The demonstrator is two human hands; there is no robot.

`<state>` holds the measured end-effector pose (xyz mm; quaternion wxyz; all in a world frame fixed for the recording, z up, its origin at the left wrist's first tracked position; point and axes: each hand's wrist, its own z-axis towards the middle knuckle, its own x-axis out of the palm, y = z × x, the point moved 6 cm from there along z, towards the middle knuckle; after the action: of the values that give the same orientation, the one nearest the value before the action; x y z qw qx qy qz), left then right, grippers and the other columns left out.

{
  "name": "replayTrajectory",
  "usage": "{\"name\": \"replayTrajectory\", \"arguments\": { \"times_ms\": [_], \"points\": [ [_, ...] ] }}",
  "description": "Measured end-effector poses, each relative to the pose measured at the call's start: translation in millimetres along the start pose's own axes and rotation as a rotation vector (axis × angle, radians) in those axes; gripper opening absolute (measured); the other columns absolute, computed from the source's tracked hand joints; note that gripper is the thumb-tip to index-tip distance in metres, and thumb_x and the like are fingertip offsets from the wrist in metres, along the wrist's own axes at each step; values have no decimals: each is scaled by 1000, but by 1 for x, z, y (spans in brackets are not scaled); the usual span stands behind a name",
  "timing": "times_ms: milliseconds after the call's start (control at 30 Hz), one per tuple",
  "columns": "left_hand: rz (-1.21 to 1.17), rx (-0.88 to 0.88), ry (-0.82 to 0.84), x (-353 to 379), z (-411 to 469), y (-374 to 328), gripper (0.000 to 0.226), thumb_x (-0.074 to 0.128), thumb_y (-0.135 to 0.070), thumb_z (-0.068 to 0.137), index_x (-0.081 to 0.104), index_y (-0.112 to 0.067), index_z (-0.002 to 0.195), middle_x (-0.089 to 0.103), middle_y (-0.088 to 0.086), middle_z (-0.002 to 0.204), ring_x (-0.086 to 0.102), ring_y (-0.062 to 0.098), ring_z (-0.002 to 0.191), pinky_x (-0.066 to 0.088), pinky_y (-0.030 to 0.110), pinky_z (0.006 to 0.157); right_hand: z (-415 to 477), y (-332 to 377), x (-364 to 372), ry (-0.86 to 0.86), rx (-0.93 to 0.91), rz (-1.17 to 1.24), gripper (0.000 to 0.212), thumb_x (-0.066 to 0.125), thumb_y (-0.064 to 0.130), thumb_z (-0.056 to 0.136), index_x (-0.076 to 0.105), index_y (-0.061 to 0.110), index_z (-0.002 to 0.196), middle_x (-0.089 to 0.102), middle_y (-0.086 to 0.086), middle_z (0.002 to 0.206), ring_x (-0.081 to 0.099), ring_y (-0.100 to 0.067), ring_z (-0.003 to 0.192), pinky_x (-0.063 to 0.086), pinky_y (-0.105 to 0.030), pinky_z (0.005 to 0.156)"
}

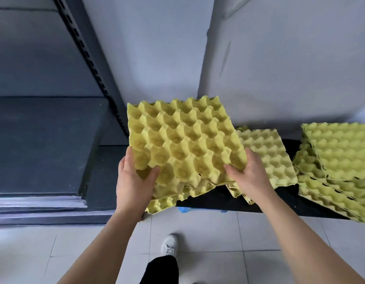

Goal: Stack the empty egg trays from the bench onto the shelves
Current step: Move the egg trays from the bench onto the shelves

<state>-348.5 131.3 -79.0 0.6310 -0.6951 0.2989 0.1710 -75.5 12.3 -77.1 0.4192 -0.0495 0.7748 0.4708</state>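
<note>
Head-cam view, looking down. My left hand [134,177] and right hand [249,173] each clamp a near corner of the held stack [183,144] of yellow egg trays. Thumbs are on top in the cups; fingers wrap the edges.

The stack is centre frame, far edge tipped up toward 12 o'clock, near edge just above the left end of the black bench [214,198]. The dark shelf [44,140] is at 9 o'clock, w/ its slotted upright [91,58] running to 11.

To do it well, I reckon: keep both grips even so layers don't slip, level out, swing to 9, set down flat & square.

Count:
- 2 hands.
- 1 held stack, approx 3–4 trays; edges too jumbled to be sure.
- 2 piles on the bench: near pile [265,156] and far pile [337,160], both at 3.
- 1 white shoe [169,244] at 6.
</note>
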Motion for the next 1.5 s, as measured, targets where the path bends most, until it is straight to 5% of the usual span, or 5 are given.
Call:
{"name": "replayTrajectory", "arguments": {
  "times_ms": [200, 367, 800, 1000, 1500],
  "points": [
    [-179, 119, -96, -69, -70, -61, 91, 81, -48, 71, 28, -34, 144, 45, -18, 139, 49, 4, 123, 43, 35, 101, -63, 53, -59, -141, -172, 36, 70, 67, 31, 85, 33, 8, 142, 38, -11, 138, 32, -25, 134, 24, -28, 107],
    [-243, 264, -98, -134, -133, -102, 82, 94, -35, 53, 35, -52, 107, 57, -25, 109, 54, -18, 94, 43, 8, 70, -116, 100, -103, -265, -302, 82, 71, 64, 31, 87, 29, 8, 145, 36, -10, 141, 33, -24, 133, 28, -33, 107],
    [-249, 552, -376, -324, -206, -167, 112, 91, -39, 53, 23, -43, 142, 30, -17, 129, 35, -24, 104, 29, -2, 78, -233, 272, -184, -515, -598, 245, 63, 55, 48, 71, 52, 12, 123, 52, -6, 117, 47, -23, 114, 42, -38, 96],
    [-268, 588, -436, -429, -192, -155, 126, 89, -57, 49, 23, -25, 151, 40, -9, 146, 42, 9, 131, 38, 37, 110, -260, 364, -160, -513, -656, 281, 60, 55, 52, 68, 56, 10, 109, 55, -10, 110, 51, -24, 105, 45, -36, 87],
    [-350, 516, -486, -597, -91, -115, 115, 88, -68, 37, 44, -33, 138, 58, -3, 130, 60, 14, 114, 48, 41, 101, -257, 554, -83, -453, -782, 209, 78, 58, 49, 88, 28, 7, 147, 37, -15, 145, 31, -30, 136, 28, -37, 107]
  ]
}}
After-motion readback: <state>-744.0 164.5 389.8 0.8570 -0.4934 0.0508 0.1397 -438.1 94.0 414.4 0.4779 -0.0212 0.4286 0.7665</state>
